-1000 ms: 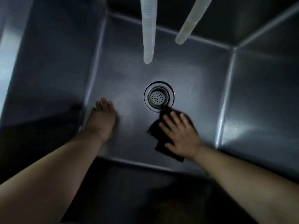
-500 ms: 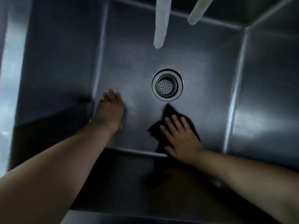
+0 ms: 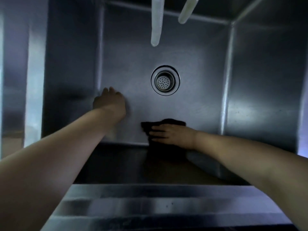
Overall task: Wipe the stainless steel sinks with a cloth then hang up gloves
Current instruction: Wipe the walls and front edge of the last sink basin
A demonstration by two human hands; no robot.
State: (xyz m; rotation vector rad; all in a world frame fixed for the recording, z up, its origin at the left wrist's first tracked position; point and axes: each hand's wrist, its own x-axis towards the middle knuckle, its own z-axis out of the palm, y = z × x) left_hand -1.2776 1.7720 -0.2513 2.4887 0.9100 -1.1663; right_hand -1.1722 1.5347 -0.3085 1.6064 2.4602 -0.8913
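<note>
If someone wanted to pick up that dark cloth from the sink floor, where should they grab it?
Probably the bare corner of the cloth that pokes out left of the right hand, pinched from above on the drain side. The cloth lies flat with the hand's straight fingers pressing on it, so that free edge is the only part clearly exposed.

You see the sink (image 3: pixel 166 47) in brushed steel with a soft sheen; its drain strainer (image 3: pixel 165 80) is shinier metal. The cloth (image 3: pixel 173 122) looks dark, matt, soft. The two hoses (image 3: pixel 156 22) look like pale translucent plastic.

Two pale hoses (image 3: pixel 156 22) (image 3: pixel 187 11) hung at twelve o'clock; perforated drain strainer (image 3: pixel 165 80) sat near centre.
</note>
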